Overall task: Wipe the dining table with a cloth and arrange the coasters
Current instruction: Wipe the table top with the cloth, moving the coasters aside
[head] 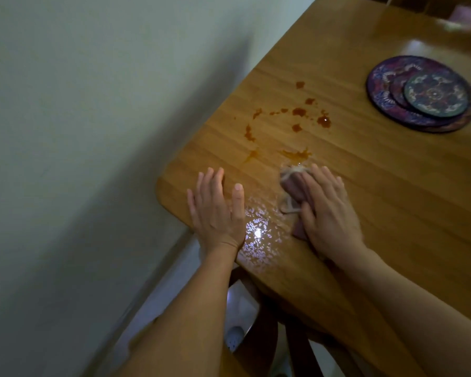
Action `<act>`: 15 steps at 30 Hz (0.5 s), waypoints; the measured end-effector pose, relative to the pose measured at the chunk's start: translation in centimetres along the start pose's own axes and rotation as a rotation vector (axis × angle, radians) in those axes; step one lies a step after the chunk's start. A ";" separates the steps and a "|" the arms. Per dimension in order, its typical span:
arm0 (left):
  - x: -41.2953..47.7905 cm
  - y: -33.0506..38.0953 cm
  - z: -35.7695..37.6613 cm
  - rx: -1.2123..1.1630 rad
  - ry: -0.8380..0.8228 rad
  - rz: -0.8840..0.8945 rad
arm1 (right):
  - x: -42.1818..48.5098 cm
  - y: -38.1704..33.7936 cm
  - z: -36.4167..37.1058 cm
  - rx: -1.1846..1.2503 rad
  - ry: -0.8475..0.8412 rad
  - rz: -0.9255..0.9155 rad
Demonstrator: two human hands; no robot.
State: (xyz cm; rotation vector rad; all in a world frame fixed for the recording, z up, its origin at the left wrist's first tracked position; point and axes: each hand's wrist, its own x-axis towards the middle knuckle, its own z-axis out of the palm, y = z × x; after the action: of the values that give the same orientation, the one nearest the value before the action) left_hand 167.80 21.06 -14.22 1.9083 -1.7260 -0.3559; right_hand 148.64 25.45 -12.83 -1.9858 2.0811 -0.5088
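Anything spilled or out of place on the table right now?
Yes. Reddish-brown splatters dot the table just beyond the cloth, not yet wiped. The coasters sit in an offset, overlapping stack at the far right.

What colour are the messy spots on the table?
Reddish-orange spots on the wooden table, clearest in the head view.

right hand (329, 210) presses cloth (291, 186) | left hand (218, 210) flat on table (365, 172) | coasters (422, 93) stacked
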 end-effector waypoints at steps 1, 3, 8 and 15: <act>0.0 0.0 0.0 0.002 -0.002 -0.005 | 1.0 -1.4 0.9 0.014 0.006 -0.011; 0.1 -0.1 0.0 0.006 0.005 -0.008 | 2.2 -4.7 2.4 0.062 -0.011 -0.085; 0.3 -0.3 0.0 0.044 -0.023 -0.016 | -1.6 -5.6 2.4 0.082 -0.133 -0.335; 2.7 1.5 -0.4 0.000 -0.033 -0.174 | -4.5 6.6 -3.2 0.067 0.020 0.035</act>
State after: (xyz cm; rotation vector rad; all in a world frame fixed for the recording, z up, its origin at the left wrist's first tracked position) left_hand 167.14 18.43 -12.63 2.0691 -1.5835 -0.4541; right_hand 141.55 30.38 -12.84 -1.9116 2.0784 -0.5853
